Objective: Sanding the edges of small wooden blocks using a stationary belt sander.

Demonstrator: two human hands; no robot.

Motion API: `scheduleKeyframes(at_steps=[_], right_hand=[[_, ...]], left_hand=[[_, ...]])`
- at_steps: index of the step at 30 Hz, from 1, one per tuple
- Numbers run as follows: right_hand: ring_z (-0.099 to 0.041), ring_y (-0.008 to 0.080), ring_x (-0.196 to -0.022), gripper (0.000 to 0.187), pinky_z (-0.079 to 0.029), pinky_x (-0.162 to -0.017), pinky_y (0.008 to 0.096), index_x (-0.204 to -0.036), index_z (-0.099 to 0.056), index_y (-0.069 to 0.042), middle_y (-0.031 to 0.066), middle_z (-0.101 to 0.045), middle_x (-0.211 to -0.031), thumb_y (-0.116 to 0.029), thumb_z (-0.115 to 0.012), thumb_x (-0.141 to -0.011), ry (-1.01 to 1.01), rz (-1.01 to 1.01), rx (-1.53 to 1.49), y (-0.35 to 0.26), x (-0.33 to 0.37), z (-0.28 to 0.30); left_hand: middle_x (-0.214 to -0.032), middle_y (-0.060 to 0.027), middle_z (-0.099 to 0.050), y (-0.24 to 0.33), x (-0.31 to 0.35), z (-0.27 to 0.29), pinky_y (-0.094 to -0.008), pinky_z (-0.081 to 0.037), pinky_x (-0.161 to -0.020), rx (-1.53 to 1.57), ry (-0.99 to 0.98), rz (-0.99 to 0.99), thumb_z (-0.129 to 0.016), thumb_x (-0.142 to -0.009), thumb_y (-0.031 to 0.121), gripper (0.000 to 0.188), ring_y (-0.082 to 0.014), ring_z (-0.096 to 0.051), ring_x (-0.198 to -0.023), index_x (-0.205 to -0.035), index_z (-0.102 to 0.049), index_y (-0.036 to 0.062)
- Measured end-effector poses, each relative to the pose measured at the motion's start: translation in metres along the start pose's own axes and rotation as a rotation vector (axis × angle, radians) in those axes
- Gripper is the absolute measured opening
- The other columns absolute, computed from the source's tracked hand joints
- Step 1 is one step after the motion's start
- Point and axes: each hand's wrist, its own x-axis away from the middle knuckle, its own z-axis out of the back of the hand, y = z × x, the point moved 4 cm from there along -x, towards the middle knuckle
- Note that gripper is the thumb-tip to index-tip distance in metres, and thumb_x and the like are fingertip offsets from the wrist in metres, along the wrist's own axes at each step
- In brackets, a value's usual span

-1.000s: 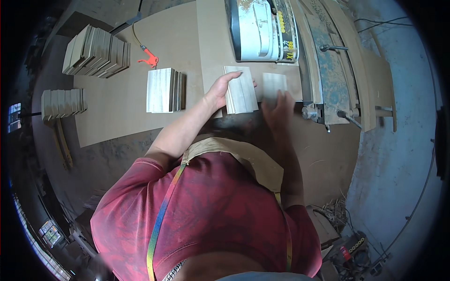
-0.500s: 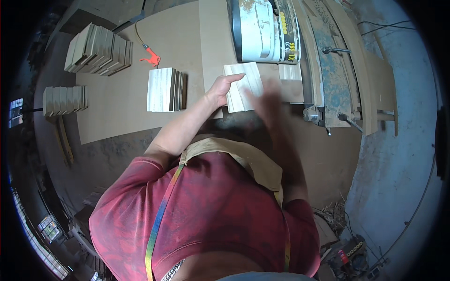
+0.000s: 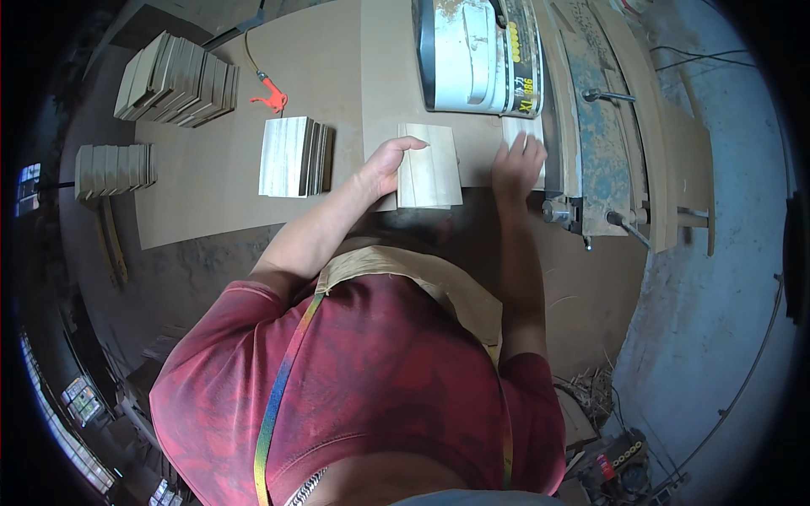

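Note:
A small stack of flat, pale wooden pieces stands in my left hand, at the table's near edge. My left thumb lies over the front face; the other fingers are hidden behind. Farther right, my right hand reaches over a pale wooden piece lying just in front of a bulky white, stained container. Its fingers are stretched out and slightly apart, with their tips at that piece. To the left, a row of similar upright wooden pieces stands on the brown board covering the table.
Two more rows of wooden pieces, a larger one and a smaller one, stand at far left. A red-orange air blow gun on a hose lies behind the middle row. Along the right runs a worn blue-grey machine bed with clamp handles.
My right hand has moved right, from beside the held stack to the piece by the white container. The left hand still holds the stack, now turned slightly and a little lower.

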Motion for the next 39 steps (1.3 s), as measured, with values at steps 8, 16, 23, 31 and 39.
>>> scheduleKeyframes(at_steps=[8,16,23,31,39], right_hand=[[-0.068,0.0434,-0.109,0.066,-0.058,-0.098,0.0505,-0.139,-0.066,0.006,0.026,-0.069,-0.129,-0.03,-0.087,-0.088,-0.233,-0.083,-0.405,-0.085,0.02,0.048],[-0.063,0.045,-0.12,0.062,-0.056,-0.101,0.0498,-0.142,-0.064,0.002,0.0257,-0.063,-0.135,-0.025,-0.083,-0.089,-0.141,-0.13,-0.09,-0.022,0.056,0.069],[-0.061,0.0431,-0.122,0.046,-0.054,-0.103,0.0487,-0.132,-0.069,0.001,0.0241,-0.065,-0.131,-0.02,-0.079,-0.092,0.055,0.002,0.014,0.003,-0.01,-0.004],[-0.064,0.0453,-0.108,0.064,-0.057,-0.092,0.0523,-0.136,-0.067,0.003,0.0247,-0.066,-0.128,-0.034,-0.086,-0.088,-0.315,-0.133,-0.395,-0.102,0.04,0.056],[-0.064,0.0454,-0.115,0.06,-0.056,-0.1,0.0513,-0.138,-0.065,0.003,0.0264,-0.061,-0.139,-0.026,-0.084,-0.09,-0.152,-0.104,-0.113,0.006,0.045,0.04]], left_hand=[[-0.136,-0.0334,-0.07,-0.009,-0.008,-0.005,-0.0495,-0.061,-0.103,-0.327,0.184,-0.217,-0.074,-0.103,0.031,0.067,-0.0398,-0.075,-0.119,-0.147,-0.056,-0.0161],[-0.134,-0.0285,-0.072,0.001,-0.003,-0.025,-0.043,-0.063,-0.1,-0.054,0.063,0.009,-0.068,-0.11,0.038,0.064,-0.0337,-0.076,-0.116,-0.148,-0.057,-0.0117],[-0.134,-0.0267,-0.072,-0.007,-0.002,-0.006,-0.0427,-0.062,-0.102,0.069,0.003,0.022,-0.063,-0.113,0.044,0.064,-0.0336,-0.075,-0.119,-0.146,-0.059,-0.0099],[-0.133,-0.0314,-0.071,-0.005,-0.022,-0.008,-0.046,-0.065,-0.097,-0.284,0.263,-0.203,-0.056,-0.115,0.054,0.076,-0.0383,-0.077,-0.115,-0.149,-0.054,-0.0134],[-0.129,-0.0295,-0.073,-0.007,-0.012,-0.022,-0.0447,-0.067,-0.094,-0.145,0.157,-0.056,-0.051,-0.114,0.062,0.082,-0.037,-0.08,-0.11,-0.149,-0.054,-0.0132]])
